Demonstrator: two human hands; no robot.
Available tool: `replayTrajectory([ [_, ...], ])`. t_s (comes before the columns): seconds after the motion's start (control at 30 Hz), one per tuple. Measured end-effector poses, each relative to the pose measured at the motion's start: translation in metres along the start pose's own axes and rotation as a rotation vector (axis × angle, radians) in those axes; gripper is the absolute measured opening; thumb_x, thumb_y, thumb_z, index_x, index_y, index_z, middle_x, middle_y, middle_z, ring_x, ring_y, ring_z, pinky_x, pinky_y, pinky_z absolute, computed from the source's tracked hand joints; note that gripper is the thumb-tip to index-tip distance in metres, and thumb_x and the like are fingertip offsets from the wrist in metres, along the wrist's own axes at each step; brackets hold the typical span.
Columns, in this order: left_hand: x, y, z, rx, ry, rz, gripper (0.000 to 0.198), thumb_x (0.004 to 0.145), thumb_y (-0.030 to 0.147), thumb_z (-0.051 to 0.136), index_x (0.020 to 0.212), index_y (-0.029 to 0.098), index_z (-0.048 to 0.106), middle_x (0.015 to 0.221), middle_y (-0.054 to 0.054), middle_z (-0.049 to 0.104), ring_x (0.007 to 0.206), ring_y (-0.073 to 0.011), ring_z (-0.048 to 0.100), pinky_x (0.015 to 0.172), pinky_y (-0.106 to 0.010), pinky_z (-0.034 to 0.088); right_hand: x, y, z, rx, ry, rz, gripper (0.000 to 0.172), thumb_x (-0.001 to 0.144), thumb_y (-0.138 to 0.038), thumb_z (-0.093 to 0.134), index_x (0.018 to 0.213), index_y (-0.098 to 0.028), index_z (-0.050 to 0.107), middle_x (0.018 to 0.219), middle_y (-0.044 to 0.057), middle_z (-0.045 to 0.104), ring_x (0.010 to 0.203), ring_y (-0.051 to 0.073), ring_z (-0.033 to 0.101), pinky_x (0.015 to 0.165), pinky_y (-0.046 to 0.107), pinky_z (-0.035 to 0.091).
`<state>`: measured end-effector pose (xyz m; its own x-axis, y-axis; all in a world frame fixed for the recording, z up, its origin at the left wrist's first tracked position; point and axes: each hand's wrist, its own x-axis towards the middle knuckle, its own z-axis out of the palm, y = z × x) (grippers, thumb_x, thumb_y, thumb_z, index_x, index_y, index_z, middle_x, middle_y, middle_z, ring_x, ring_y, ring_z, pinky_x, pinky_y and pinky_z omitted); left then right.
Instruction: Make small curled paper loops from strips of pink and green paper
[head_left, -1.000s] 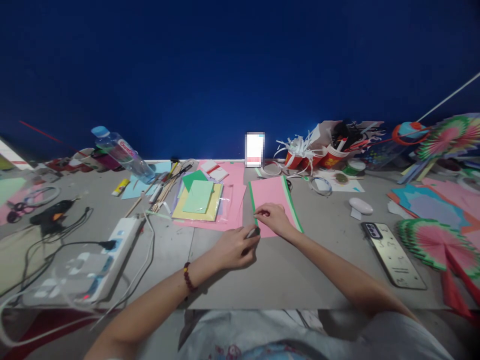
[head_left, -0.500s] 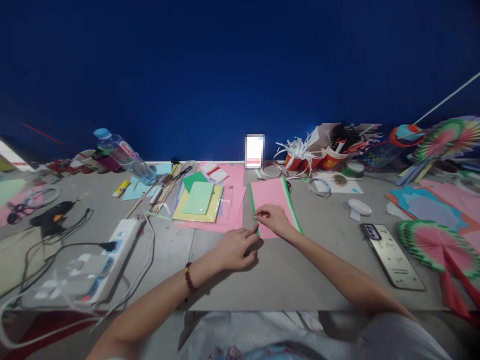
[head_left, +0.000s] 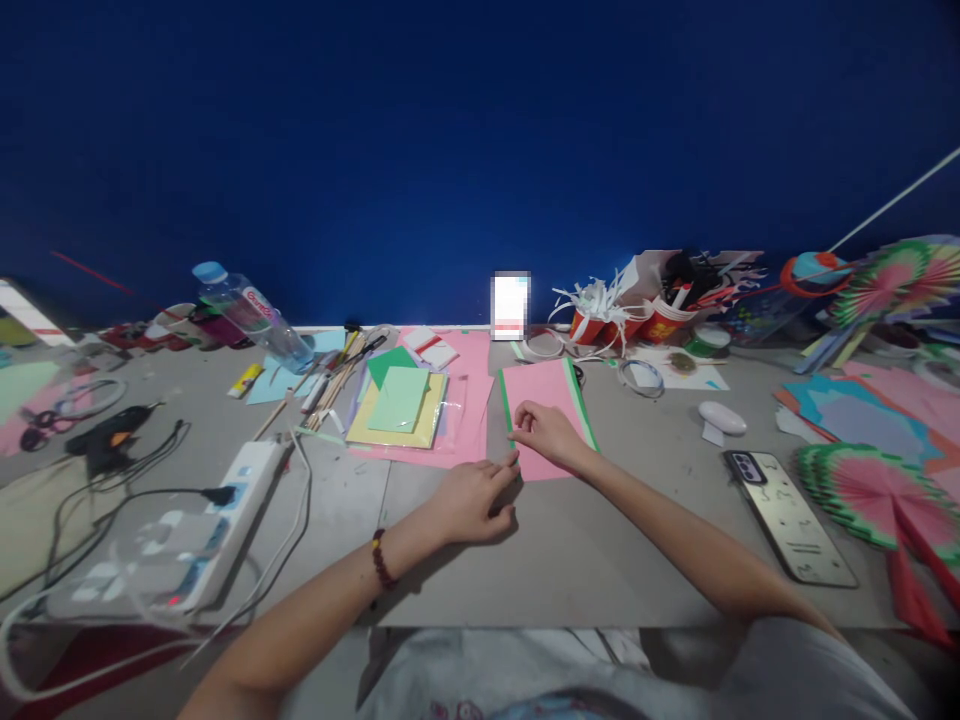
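Observation:
A pink sheet of paper (head_left: 538, 385) with green strips along its left and right edges lies flat on the table in front of me. My right hand (head_left: 551, 438) rests over its lower half, fingers curled. Its thumb and forefinger come together at the left green edge, gripping the paper there; the fingertips are partly hidden. My left hand (head_left: 472, 502) lies palm down on the table at the sheet's lower left corner. The fingers are stretched out, with the fingertips touching the green edge, and it holds nothing.
Left of the sheet lie stacked coloured papers (head_left: 397, 400), sticks, a plastic bottle (head_left: 255, 315), a power strip (head_left: 236, 510) and a glue gun (head_left: 109, 435). To the right are a phone (head_left: 791, 520), pleated paper fans (head_left: 881, 490) and red cups (head_left: 667, 325).
My right hand's fingertips have shifted slightly at the green edge, the fingers a little more curled. My left hand stays nearly still. The whole view has moved down slightly.

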<state>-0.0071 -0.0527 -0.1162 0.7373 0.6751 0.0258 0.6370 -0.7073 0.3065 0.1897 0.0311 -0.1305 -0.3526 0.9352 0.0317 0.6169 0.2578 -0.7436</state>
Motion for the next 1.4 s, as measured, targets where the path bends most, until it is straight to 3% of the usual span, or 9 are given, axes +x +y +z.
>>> replayTrajectory([
  [0.1, 0.000, 0.000, 0.001, 0.025, 0.007, 0.008, 0.052, 0.077, 0.028, 0.053, 0.127, 0.015, 0.047, 0.143, -0.014, 0.048, 0.089, -0.0239, 0.066, 0.074, -0.036, 0.051, 0.008, -0.003, -0.003, -0.076, -0.019, 0.014, 0.018, 0.079, -0.033, 0.070, 0.071, -0.021, 0.058, 0.059, -0.007, 0.061, 0.056, 0.011, 0.056, 0.065, 0.026, 0.035],
  [0.33, -0.004, 0.000, 0.005, 0.158, 0.000, 0.087, 0.059, 0.083, 0.032, 0.049, 0.136, 0.007, 0.041, 0.144, -0.020, 0.045, 0.095, -0.0268, 0.065, 0.077, -0.039, 0.051, 0.010, -0.004, -0.001, -0.161, -0.003, -0.025, 0.017, 0.084, -0.033, 0.065, 0.075, -0.021, 0.060, 0.059, -0.007, 0.060, 0.056, 0.011, 0.055, 0.070, 0.027, 0.033],
  [0.5, -0.009, 0.005, 0.004, 0.256, -0.015, 0.180, 0.053, 0.085, 0.031, 0.045, 0.132, 0.007, 0.047, 0.138, -0.018, 0.052, 0.079, -0.0243, 0.066, 0.066, -0.040, 0.050, 0.007, -0.004, -0.001, -0.153, -0.005, -0.041, 0.014, 0.086, -0.032, 0.063, 0.078, -0.020, 0.060, 0.058, -0.007, 0.059, 0.056, 0.011, 0.055, 0.071, 0.027, 0.033],
  [0.7, -0.011, -0.001, 0.002, 0.125, 0.028, 0.309, 0.045, 0.081, 0.031, 0.050, 0.122, 0.014, 0.056, 0.130, -0.012, 0.061, 0.068, -0.0185, 0.065, 0.059, -0.033, 0.048, 0.005, -0.006, 0.000, -0.206, -0.027, -0.048, 0.019, 0.086, -0.039, 0.063, 0.085, -0.020, 0.059, 0.061, -0.007, 0.057, 0.058, 0.012, 0.054, 0.072, 0.028, 0.031],
  [0.87, -0.010, -0.012, 0.003, -0.067, 0.161, 0.337, 0.028, 0.084, 0.023, 0.046, 0.106, 0.020, 0.063, 0.115, -0.005, 0.070, 0.068, -0.0134, 0.066, 0.060, -0.027, 0.047, 0.000, -0.007, 0.002, -0.294, -0.049, -0.062, 0.020, 0.090, -0.038, 0.059, 0.100, -0.021, 0.056, 0.068, -0.005, 0.059, 0.064, 0.014, 0.055, 0.080, 0.033, 0.030],
  [1.03, -0.009, -0.018, 0.004, -0.088, 0.299, 0.280, 0.026, 0.085, 0.020, 0.044, 0.104, 0.017, 0.063, 0.094, -0.007, 0.072, 0.079, -0.0163, 0.065, 0.066, -0.028, 0.049, -0.012, -0.007, -0.003, -0.329, -0.096, -0.143, 0.029, 0.088, -0.035, 0.062, 0.111, -0.021, 0.054, 0.092, 0.004, 0.067, 0.084, 0.020, 0.060, 0.085, 0.037, 0.032],
  [1.23, -0.006, -0.021, 0.003, -0.077, 0.344, 0.243, 0.032, 0.086, 0.015, 0.045, 0.115, 0.019, 0.058, 0.114, -0.009, 0.067, 0.105, -0.0184, 0.061, 0.090, -0.034, 0.050, -0.041, 0.001, -0.008, -0.420, -0.021, -0.186, 0.057, 0.085, -0.042, 0.063, 0.136, -0.026, 0.043, 0.136, 0.013, 0.052, 0.124, 0.031, 0.046, 0.098, 0.046, 0.035],
  [1.4, -0.004, -0.022, 0.004, -0.071, 0.376, 0.153, 0.040, 0.086, 0.015, 0.048, 0.126, 0.018, 0.052, 0.131, -0.012, 0.058, 0.123, -0.0219, 0.052, 0.103, -0.040, 0.044, -0.070, 0.013, -0.027, -0.335, -0.179, -0.207, 0.061, 0.091, -0.042, 0.055, 0.146, -0.027, 0.032, 0.146, 0.011, 0.044, 0.135, 0.028, 0.037, 0.110, 0.049, 0.028],
])
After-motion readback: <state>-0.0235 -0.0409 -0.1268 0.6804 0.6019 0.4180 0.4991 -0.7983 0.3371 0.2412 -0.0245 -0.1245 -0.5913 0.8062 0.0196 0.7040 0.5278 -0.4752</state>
